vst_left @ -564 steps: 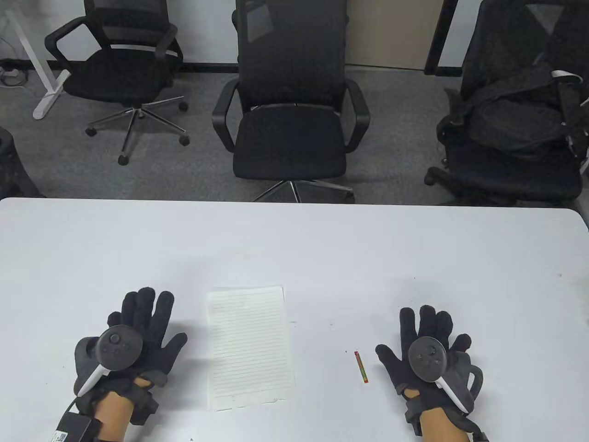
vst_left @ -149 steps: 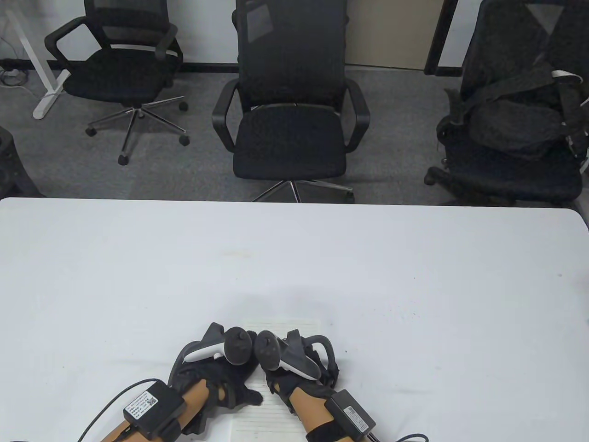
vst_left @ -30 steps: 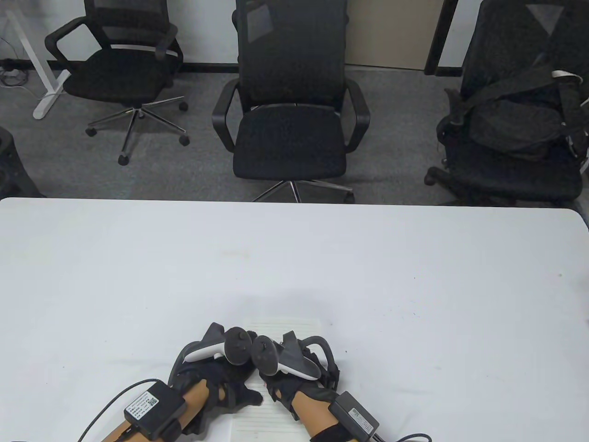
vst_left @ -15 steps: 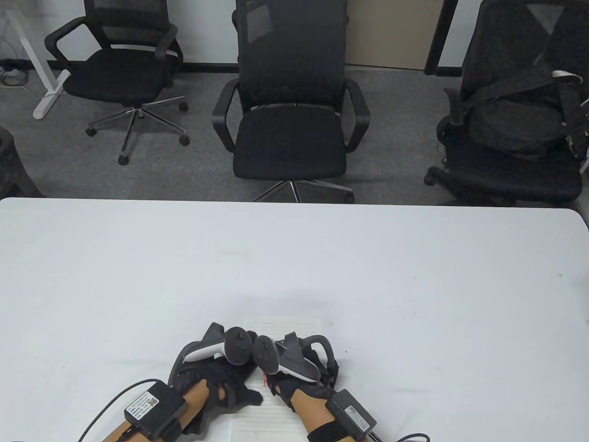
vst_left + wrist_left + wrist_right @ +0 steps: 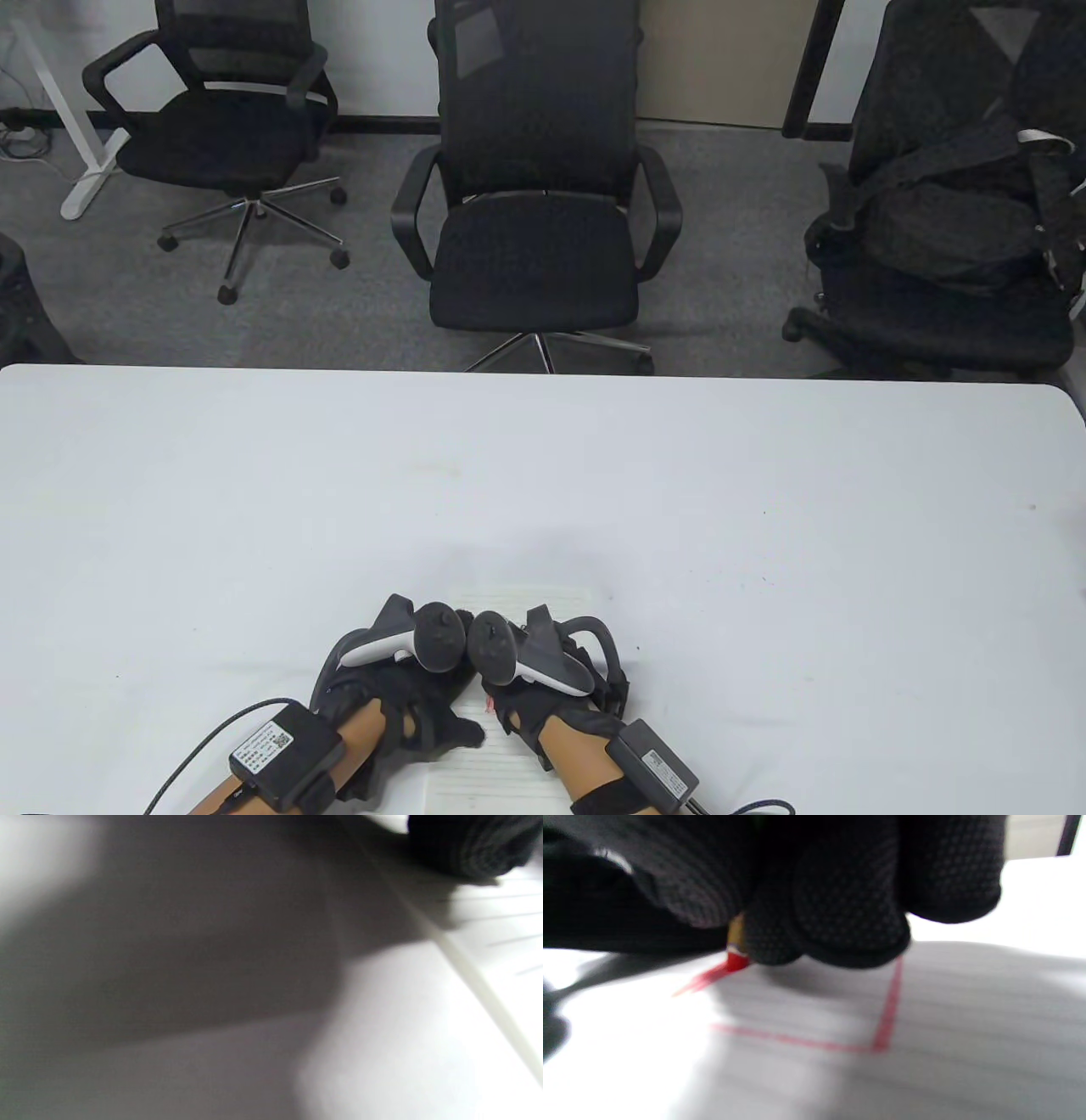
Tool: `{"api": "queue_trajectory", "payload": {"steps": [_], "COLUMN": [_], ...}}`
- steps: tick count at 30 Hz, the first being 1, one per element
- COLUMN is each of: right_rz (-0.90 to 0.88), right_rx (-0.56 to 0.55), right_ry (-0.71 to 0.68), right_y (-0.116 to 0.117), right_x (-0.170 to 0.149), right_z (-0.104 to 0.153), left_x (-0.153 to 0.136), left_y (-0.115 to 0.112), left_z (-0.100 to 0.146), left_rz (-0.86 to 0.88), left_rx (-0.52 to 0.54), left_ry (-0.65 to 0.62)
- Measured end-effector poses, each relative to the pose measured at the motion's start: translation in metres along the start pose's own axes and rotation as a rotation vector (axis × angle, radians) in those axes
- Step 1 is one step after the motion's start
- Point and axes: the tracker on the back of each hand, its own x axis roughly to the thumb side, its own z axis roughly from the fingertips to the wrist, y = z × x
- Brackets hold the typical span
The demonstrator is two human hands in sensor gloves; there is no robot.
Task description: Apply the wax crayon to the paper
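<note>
A lined white paper [image 5: 488, 768] lies at the table's near edge, mostly under both hands. My right hand [image 5: 543, 679] pinches a red wax crayon [image 5: 736, 957], its tip down on the paper [image 5: 946, 1018]. Red crayon lines [image 5: 888, 1005] form two sides of a box on the sheet, with a short slanted stroke at the tip. A bit of the crayon [image 5: 489, 701] shows red under the hand in the table view. My left hand [image 5: 407, 688] rests on the paper's left part, a fingertip [image 5: 471, 844] on the sheet [image 5: 505, 925].
The white table [image 5: 543, 475] stretches far beyond the hands. Three black office chairs [image 5: 534, 195] stand behind its far edge. Cables and sensor boxes [image 5: 284, 751] sit on both forearms.
The right hand has shifted slightly between frames while the crayon stays on the paper. The left hand has stayed still on the sheet.
</note>
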Motion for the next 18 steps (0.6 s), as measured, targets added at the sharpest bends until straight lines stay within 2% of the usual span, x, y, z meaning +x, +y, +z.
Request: {"api": "queue_trajectory", "payload": {"steps": [1,3,6,7,10,12,13,15,17,18], "right_rz": [0.032,0.01,-0.047,-0.072,-0.023,0.036,0.03,0.001,-0.061,-0.065], "right_rx": [-0.028,-0.012,0.173,0.184,0.009,-0.05,-0.043,0.047,0.227,0.209], "right_ry": [0.001,-0.01,-0.056,-0.057,-0.013,-0.009,-0.015,-0.055,-0.081,-0.069], "right_y": [0.0003,-0.0002,-0.0026,-0.002,0.0002,0.0006,0.0004,-0.0014,-0.0026,-0.0018], "right_x": [-0.0006,-0.0013,-0.0012,-0.0016,-0.0026,-0.0024,-0.0021,-0.0004,0.0001,0.0], "right_z": [-0.0002,-0.0001,-0.0021,-0.0017,0.0006,0.0008,0.0006,-0.0011,-0.0025,-0.0012], "left_x": [0.0001,0.0,0.0,0.0,0.0,0.0,-0.0001,0.0,0.0,-0.0001], "left_y": [0.0,0.0001,0.0002,0.0002,0.0001,0.0001,0.0001,0.0001,0.0002,0.0002], "left_z": [0.0,0.0,0.0,0.0,-0.0001,-0.0001,-0.0001,-0.0001,-0.0001,-0.0002], "left_rz": [-0.001,0.0,-0.001,-0.001,0.0,0.0,0.001,0.0,0.001,0.001], "left_rx": [0.0,0.0,0.0,0.0,-0.001,0.0,0.0,0.0,-0.001,-0.001], "left_ry": [0.0,0.001,0.001,0.001,0.0,0.0,0.0,0.0,0.0,0.0]}}
